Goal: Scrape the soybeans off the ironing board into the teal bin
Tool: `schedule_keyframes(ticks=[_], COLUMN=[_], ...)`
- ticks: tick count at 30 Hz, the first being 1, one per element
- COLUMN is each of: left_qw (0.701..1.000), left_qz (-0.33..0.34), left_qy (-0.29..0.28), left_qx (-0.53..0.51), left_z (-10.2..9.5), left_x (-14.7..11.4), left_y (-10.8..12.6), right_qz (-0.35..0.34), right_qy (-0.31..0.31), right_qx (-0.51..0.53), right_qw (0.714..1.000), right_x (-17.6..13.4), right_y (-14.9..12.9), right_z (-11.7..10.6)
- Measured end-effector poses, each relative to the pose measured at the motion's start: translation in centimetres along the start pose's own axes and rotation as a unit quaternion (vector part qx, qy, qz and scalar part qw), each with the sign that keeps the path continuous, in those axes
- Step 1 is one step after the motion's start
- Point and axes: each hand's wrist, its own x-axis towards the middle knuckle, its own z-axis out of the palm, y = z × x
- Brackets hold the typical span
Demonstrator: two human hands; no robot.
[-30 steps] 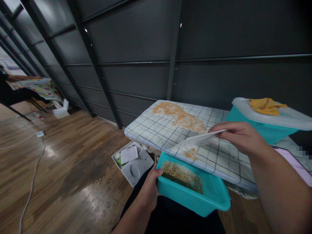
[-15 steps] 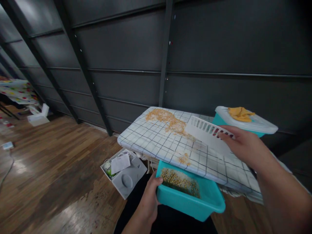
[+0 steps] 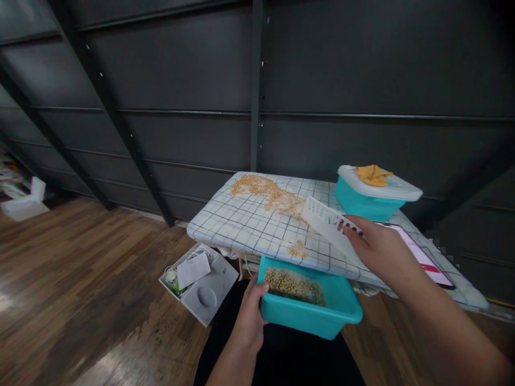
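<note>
My left hand [image 3: 251,308] grips the left end of a turquoise plastic bin [image 3: 306,321], thumb over the rim. Yellow beans or kernels [image 3: 292,284] mixed with whitish bits lie in the bin, which sits at the table's front edge above my lap. My right hand [image 3: 372,241] is closed on a white slotted plastic basket [image 3: 328,225], tilted with its far end down on the table. That end touches a long trail of yellow kernels [image 3: 261,188] on the checked cloth. A smaller patch of kernels [image 3: 298,249] lies near the front edge.
The table [image 3: 225,220] has a white checked cover. At its back right stands a turquoise box with a white lid [image 3: 374,198], topped by a yellow cloth [image 3: 372,174]. A tablet or phone [image 3: 418,254] lies at right. An open white box [image 3: 205,284] rests on the floor.
The view has swung to the right, bringing the lit tablet and more of the lidded box into sight. My right hand has lowered the basket slightly. The left hand keeps its hold.
</note>
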Motion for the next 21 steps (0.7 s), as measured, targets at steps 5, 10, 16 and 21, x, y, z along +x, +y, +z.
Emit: schedule_keyframes(ticks=[5,10,16,21], left_qw=[1.0,1.0,0.999,0.999], left_qz=[0.013,0.022,0.038,0.034], left_qy=[-0.003,0.009,0.028,0.031], left_qx=[-0.011,-0.009,0.016,0.012], left_z=[-0.2,-0.7,-0.9,-0.7], left_x=[-0.1,-0.4,-1.0,-1.2], left_y=[-0.1,-0.2,0.1,0.1], right_qz=[-0.014,-0.023,-0.03,-0.058], right_qy=[-0.002,-0.006,-0.005,-0.015], right_qx=[0.024,0.035,0.053,0.076], right_qw=[1.0,0.999,0.998,0.995], right_x=[-0.8,-1.0,-1.5,-2.0], right_y=[-0.2,-0.4,-1.1,-1.0], right_z=[-0.1,-0.6,-1.1,-1.3])
